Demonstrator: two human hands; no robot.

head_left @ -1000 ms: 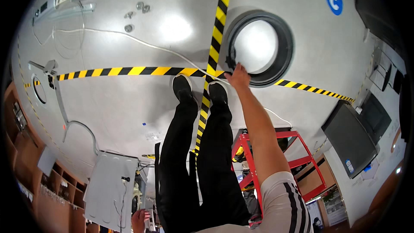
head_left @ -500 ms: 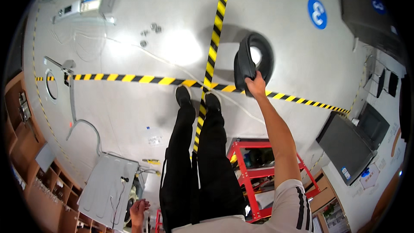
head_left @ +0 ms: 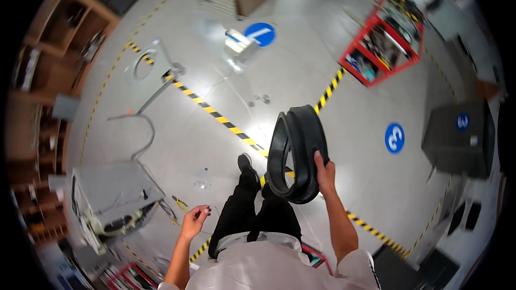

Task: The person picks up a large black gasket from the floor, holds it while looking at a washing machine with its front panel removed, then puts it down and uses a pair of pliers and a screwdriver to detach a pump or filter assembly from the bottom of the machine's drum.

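Observation:
A thick black rubber ring, like a washing machine door seal (head_left: 310, 147), is up in front of my legs, tilted nearly on edge. My right hand (head_left: 325, 176) is closed on its right side, the thumb over the rim and the other fingers partly hidden behind it. My left hand (head_left: 194, 222) hangs lower at the left, its fingers loosely bent and nothing visible in them. It is nearest to yellow-handled pliers (head_left: 180, 203) on the floor.
A grey metal appliance cabinet (head_left: 110, 185) lies at the left, with a grey hose (head_left: 153, 129) beyond it. A panel with a round hole (head_left: 144, 64) is farther off. Small metal parts (head_left: 260, 98) lie ahead. A red tool cart (head_left: 376, 56) and dark box (head_left: 457, 139) stand right.
My view has turned and more of the room ahead shows. The black rubber seal has come closer to my body and turned, still in my right hand. My left hand has risen.

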